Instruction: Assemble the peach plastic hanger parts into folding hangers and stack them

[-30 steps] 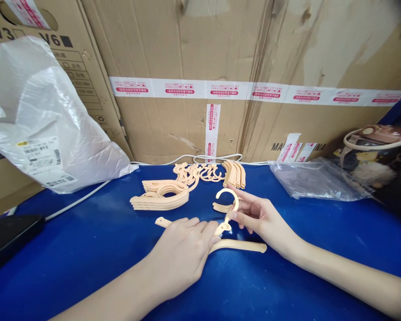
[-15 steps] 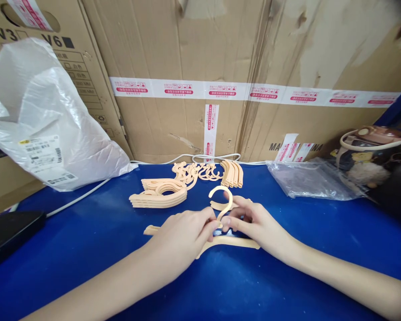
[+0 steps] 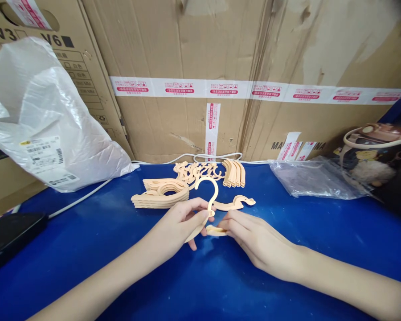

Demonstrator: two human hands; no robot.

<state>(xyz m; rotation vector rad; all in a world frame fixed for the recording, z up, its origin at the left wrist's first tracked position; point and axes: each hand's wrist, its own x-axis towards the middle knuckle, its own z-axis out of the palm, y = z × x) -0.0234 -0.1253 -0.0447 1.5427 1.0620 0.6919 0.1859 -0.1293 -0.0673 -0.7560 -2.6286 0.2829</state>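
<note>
My left hand (image 3: 190, 220) is closed on a cream plastic hanger hook (image 3: 215, 189), which stands upright with an arm piece under it, partly hidden by my fingers. In my right hand (image 3: 250, 232) is a second hanger arm (image 3: 216, 230), its end close to the base of the hook; I cannot tell whether they touch. Just beyond my hands lie curved hanger pieces (image 3: 235, 203) on the blue table. Stacked hanger arms (image 3: 160, 201) sit to the left, with a pile of hooks (image 3: 197, 171) and another stack of arms (image 3: 234, 173) behind.
Large cardboard boxes (image 3: 173, 125) stand along the back of the blue table (image 3: 200, 285). At left are a white plastic mailing bag (image 3: 53, 125) and a black device (image 3: 13, 236). A clear plastic bag (image 3: 317, 178) and a brown handled item (image 3: 374, 138) lie right. A white cable (image 3: 83, 196) crosses behind.
The hook has shifted left and down with my left hand. My right hand has left the hook and now holds the arm piece that was lying below.
</note>
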